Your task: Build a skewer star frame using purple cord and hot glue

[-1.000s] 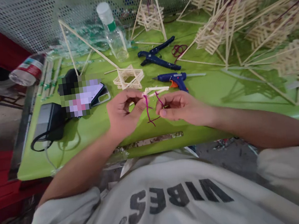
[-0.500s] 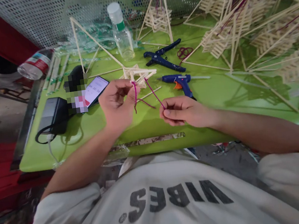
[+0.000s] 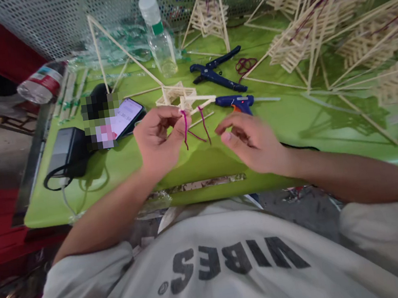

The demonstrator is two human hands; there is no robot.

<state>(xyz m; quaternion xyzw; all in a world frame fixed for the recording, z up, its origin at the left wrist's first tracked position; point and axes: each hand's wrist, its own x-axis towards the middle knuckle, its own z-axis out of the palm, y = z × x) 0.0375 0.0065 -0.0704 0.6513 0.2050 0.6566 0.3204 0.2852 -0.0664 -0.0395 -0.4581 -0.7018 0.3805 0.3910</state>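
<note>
My left hand (image 3: 160, 137) pinches a corner of a small frame of pale wooden sticks (image 3: 193, 92), above the green table. Purple strings hang from the frame; one (image 3: 185, 130) dangles at my left fingertips and another (image 3: 205, 126) hangs loose to the right. My right hand (image 3: 253, 141) is empty, its thumb and fingers apart, a little right of that loose string. Just behind my right hand lies a blue glue gun (image 3: 234, 100), partly hidden by the fingers.
Behind are a blue cutter (image 3: 218, 74), a clear bottle (image 3: 160, 41) and a stick triangle (image 3: 125, 48). A phone (image 3: 124, 117) and a black box (image 3: 67, 152) lie left. Several stick structures (image 3: 319, 28) crowd the right side.
My right hand has let go of the purple string, opened and moved slightly right and up. The string now hangs down. The stick frame has turned a little in my left hand.
</note>
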